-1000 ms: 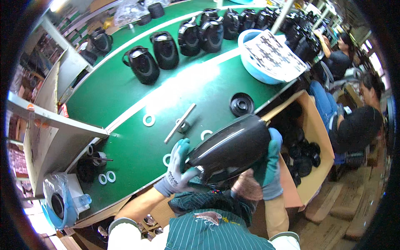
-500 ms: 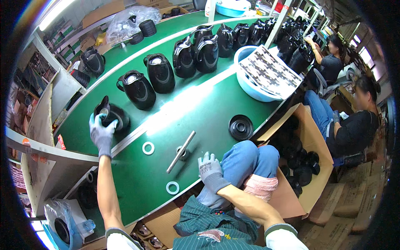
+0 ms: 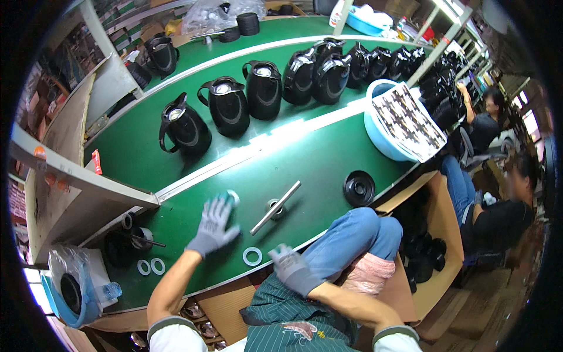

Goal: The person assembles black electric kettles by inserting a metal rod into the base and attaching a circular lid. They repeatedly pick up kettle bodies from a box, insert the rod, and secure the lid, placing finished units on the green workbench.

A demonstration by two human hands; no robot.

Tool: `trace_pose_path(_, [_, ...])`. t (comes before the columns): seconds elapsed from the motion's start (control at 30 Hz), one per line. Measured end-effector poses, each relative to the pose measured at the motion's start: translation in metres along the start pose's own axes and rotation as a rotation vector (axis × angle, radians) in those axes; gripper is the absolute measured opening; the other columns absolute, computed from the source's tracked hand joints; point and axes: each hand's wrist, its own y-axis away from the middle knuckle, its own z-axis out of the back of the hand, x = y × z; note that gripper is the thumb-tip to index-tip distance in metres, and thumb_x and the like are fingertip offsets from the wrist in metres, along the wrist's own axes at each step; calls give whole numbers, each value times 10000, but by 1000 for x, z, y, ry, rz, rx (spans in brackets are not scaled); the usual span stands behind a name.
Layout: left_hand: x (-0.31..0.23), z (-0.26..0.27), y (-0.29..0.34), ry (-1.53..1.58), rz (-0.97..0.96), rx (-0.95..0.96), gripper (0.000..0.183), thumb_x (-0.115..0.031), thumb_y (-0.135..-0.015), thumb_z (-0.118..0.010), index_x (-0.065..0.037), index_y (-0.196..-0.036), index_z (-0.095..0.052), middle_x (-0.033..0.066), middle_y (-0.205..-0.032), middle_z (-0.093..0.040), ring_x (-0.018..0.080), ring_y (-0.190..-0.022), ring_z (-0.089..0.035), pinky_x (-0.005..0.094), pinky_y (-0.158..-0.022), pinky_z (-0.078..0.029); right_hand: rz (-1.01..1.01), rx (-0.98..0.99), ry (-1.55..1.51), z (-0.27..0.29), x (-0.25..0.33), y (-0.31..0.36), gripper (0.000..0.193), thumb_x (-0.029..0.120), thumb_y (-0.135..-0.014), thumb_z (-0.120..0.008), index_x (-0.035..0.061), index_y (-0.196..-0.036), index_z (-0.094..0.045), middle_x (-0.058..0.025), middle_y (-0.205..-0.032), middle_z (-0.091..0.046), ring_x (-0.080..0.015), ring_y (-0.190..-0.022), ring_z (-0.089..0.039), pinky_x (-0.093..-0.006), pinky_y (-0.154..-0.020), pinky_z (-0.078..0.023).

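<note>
My left hand (image 3: 214,226), in a grey glove, lies over the green table with its fingers stretched out. Its fingertips reach a pale ring (image 3: 234,197), partly covered by them; whether they touch it I cannot tell. My right hand (image 3: 294,271), also gloved, is beside my knee at the table edge, fingers loosely extended and holding nothing. Close to it lies another pale ring (image 3: 252,256). Between the hands and the far strip is a metal T-shaped tool (image 3: 275,207), its bar slanting. Beyond the strip stands a black jug (image 3: 186,126) with its handle to the left.
Several more black jugs (image 3: 263,90) line the far side. A round black part (image 3: 359,188) lies right, near a blue basin (image 3: 388,138) topped by a patterned sheet. A cardboard box (image 3: 441,214) holds black parts. Two pale rings (image 3: 151,267) lie left; co-workers sit at right.
My left hand has let go of the black jug and come back toward me, down to the pale ring. The jug stays standing beyond the strip. The view has shifted left.
</note>
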Motion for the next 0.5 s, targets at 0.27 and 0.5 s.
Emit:
trace_pose_path(0.27, [-55,-2,86,-18,4,-1,954,-666,-615,-826,-134,-1348,-524,156,-1530,-418,419,-1464,-316,654,-1203,-185,-69,-101,-299,-20,35,-13,414,130,-808,-747,133,-1200,-614,-171,-1141,-580,-360,-1043,-629,-452,-886,-536])
trace_pose_path(0.5, [-15,24,77,-198,24,64,726,-568,-647,-848,-193,-1226,-622,127,-1443,-484,403,-1455,-331,633,-1211,-195,-61,-101,-357,-37,76,-71,529,154,-753,-819,143,-1235,-601,-204,-1220,-566,-398,-1080,-632,-464,-921,-536])
